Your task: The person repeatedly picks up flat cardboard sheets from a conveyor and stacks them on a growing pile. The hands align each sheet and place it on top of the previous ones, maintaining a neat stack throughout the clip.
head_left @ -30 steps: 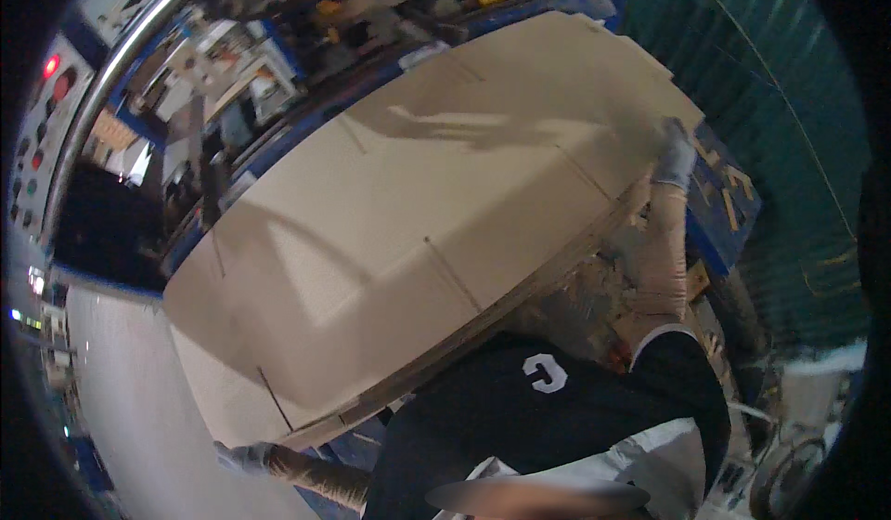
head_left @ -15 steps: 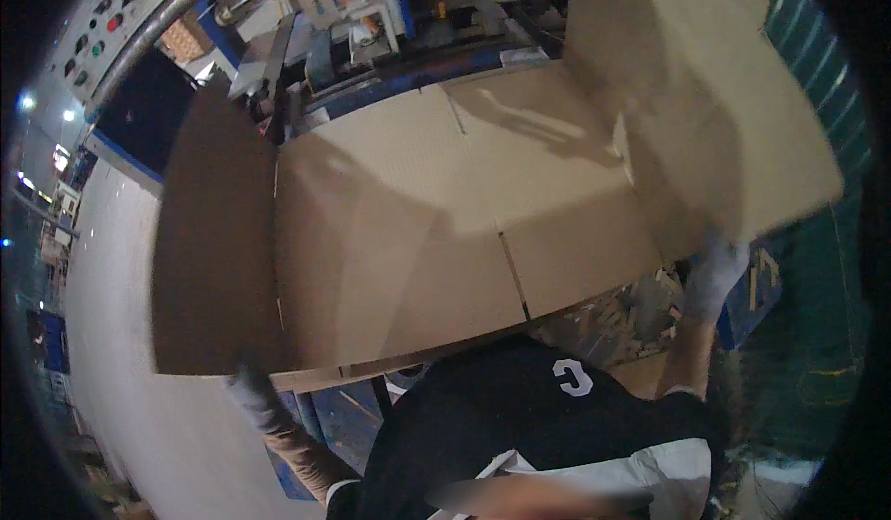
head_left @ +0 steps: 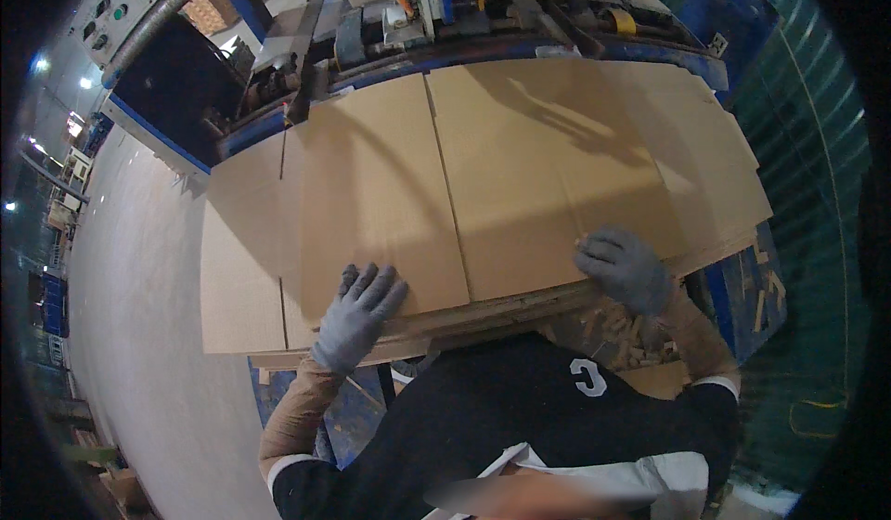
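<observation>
A wide flat cardboard sheet (head_left: 371,167) with cut slots and folded panels lies on top of a stack of cardboard (head_left: 520,314). My left hand (head_left: 357,316), in a grey glove, rests at the near edge left of the middle slot, fingers spread and holding nothing. On the other side of that slot, my gloved right hand (head_left: 626,269) lies on the sheet close to its near edge. Its fingers are stretched out and slightly bent, and I see no grip on the board.
Beyond the cardboard stands a machine with a blue frame (head_left: 483,51) and rollers. A control panel (head_left: 125,5) with buttons is at the upper left. Cardboard scraps (head_left: 636,334) lie below the near edge. A green corrugated wall (head_left: 807,241) borders the right; pale floor (head_left: 130,288) stretches left.
The raised cardboard panels at the left and right have come down, and the sheet now lies flat. Both hands have left the outer edges and moved inward onto the board.
</observation>
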Tool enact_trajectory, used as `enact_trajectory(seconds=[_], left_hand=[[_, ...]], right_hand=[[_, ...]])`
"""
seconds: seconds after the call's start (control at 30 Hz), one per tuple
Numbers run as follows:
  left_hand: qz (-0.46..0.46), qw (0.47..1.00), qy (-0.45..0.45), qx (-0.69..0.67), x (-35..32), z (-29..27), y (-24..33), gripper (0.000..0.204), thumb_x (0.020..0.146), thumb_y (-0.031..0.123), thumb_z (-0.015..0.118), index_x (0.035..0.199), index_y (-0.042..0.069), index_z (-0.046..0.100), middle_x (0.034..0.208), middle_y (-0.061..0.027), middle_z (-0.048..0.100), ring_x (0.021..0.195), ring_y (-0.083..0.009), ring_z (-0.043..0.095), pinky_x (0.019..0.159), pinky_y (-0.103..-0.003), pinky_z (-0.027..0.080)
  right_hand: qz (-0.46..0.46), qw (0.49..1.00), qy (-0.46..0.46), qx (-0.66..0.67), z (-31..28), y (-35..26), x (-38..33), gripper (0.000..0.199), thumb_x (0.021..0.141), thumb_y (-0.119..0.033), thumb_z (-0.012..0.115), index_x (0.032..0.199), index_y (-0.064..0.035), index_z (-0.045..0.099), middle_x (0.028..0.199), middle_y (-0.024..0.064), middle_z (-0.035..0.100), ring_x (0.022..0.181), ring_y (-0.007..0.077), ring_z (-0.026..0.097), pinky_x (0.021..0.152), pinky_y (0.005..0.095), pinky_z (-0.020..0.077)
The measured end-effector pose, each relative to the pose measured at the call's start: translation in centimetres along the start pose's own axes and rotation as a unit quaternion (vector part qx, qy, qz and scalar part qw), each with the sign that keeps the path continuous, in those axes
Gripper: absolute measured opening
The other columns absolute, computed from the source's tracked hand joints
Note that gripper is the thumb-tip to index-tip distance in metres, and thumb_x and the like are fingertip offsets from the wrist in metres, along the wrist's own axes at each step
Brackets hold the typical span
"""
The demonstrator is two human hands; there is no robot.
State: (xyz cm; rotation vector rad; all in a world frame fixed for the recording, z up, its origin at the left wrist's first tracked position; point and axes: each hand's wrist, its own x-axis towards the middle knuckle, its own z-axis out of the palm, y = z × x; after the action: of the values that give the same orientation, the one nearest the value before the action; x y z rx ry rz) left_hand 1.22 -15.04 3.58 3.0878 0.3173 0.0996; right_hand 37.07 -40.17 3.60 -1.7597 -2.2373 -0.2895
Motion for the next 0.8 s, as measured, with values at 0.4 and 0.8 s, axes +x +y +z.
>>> enact_trajectory(seconds=[0.4, 0.8], left_hand=[[-0.030, 0.973, 0.227, 0.005, 6.1, 1.6, -10.5, 0.058, 0.076, 0.016, 0.068, 0.132, 0.013, 0.050, 0.136, -0.0146, 0.048, 0.127, -0.0343, 0.044, 0.109, -0.052, 0.030], [-0.318, 0.879, 0.348, -0.068, 7.6, 0.6, -12.7, 0.062, 0.090, 0.025, 0.064, 0.138, -0.002, 0.036, 0.122, -0.0186, 0.054, 0.115, -0.0305, 0.049, 0.100, -0.039, 0.041]], right_hand=[[0.125, 0.987, -0.085, -0.050, 2.1, 13.4, 4.6, 0.066, 0.072, -0.055, 0.067, 0.121, -0.0111, 0.059, 0.125, 0.0120, 0.056, 0.115, 0.0333, 0.051, 0.099, 0.0469, 0.0389], [0.424, 0.889, 0.134, -0.107, 3.2, 15.8, 2.2, 0.053, 0.082, -0.043, 0.063, 0.125, -0.0111, 0.055, 0.123, 0.0161, 0.055, 0.105, 0.0382, 0.057, 0.090, 0.0453, 0.0467]])
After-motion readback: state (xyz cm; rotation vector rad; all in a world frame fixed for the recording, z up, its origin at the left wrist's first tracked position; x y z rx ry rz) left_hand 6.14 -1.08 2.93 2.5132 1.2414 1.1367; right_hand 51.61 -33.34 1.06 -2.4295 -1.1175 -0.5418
